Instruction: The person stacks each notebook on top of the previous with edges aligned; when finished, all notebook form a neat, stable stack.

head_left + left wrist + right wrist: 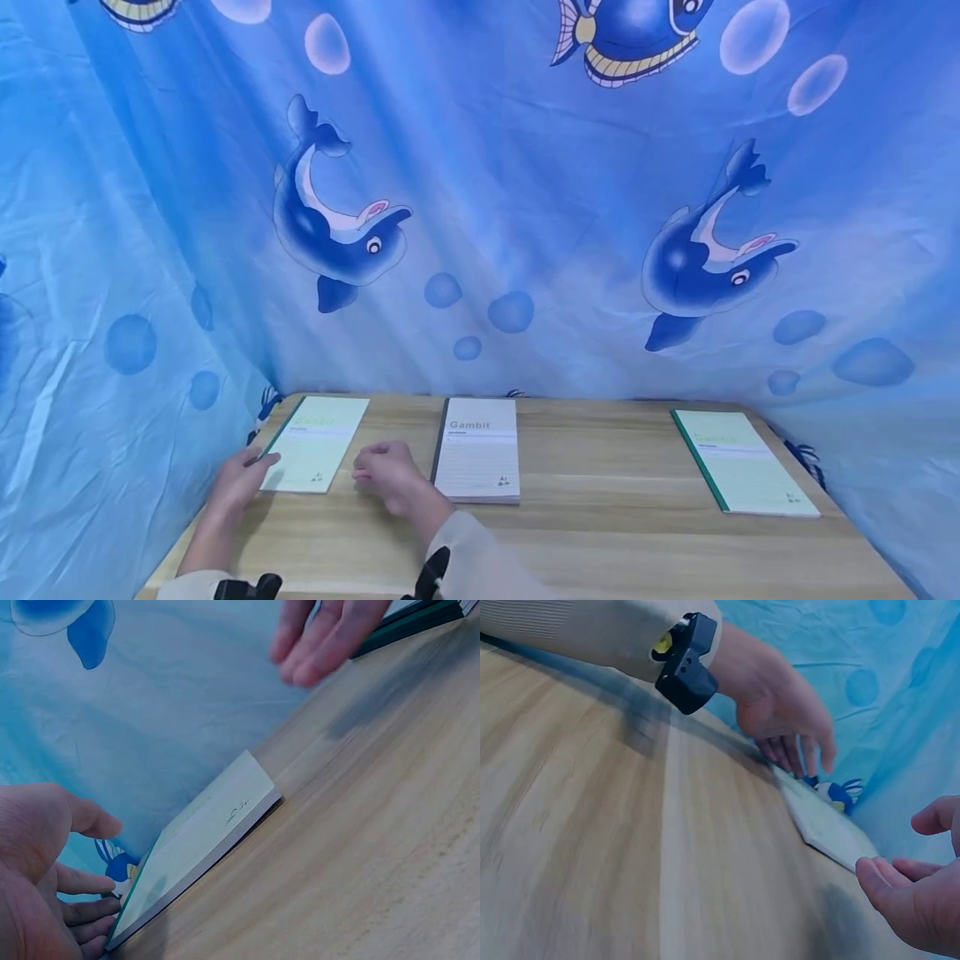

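A pale green notebook with a green spine and the word Gambit lies at the table's left end. My left hand is at its left edge, fingertips by the spine and thumb raised over the cover, as the left wrist view shows. Between this notebook and a whiter, thicker Gambit notebook stack with a dark spine, my right hand hovers above the table. Its fingers are loosely bent with nothing in them. In the right wrist view the right hand is close to the left notebook's near end.
Another pale green notebook with a green spine lies near the right end of the wooden table. A blue curtain printed with dolphins and bubbles hangs behind and at both sides, close to the table's edges.
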{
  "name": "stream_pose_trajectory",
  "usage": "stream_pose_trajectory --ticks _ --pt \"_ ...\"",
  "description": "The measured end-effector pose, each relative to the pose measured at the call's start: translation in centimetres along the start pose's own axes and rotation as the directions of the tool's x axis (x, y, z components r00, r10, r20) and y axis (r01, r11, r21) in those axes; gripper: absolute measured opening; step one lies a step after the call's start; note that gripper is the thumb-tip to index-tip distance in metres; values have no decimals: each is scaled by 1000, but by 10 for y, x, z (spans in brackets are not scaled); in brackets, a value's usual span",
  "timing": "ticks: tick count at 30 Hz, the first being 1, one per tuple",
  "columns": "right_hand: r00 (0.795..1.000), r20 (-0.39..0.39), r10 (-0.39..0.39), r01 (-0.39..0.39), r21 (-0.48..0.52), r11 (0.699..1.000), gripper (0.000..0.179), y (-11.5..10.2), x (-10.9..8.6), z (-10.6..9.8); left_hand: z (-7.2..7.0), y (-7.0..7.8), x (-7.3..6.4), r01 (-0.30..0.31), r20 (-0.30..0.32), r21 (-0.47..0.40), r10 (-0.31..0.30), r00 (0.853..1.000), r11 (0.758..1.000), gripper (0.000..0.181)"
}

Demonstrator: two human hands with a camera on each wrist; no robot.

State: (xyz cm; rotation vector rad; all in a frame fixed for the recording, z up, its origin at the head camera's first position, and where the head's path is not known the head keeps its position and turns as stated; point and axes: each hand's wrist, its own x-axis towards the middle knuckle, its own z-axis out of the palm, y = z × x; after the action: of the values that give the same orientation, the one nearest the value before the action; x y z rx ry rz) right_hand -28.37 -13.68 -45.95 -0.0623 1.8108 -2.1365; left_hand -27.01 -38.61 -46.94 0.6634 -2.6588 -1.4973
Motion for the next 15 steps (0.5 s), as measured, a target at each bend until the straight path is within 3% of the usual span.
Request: stream_pose_trajectory --ticks 5,11,15 --pt "999 34 41 -44 91 995 46 7 6 12 1 -3 -1 13 -22 -2 -13 1000 1000 83" --pt "995 18 100 -101 124 987 24 13 7 23 3 -3 0 19 -33 1 -18 999 1000 82" --pt "992 6 129 -128 161 979 20 15 3 31 3 -3 1 26 -38 -3 -26 999 1000 83"
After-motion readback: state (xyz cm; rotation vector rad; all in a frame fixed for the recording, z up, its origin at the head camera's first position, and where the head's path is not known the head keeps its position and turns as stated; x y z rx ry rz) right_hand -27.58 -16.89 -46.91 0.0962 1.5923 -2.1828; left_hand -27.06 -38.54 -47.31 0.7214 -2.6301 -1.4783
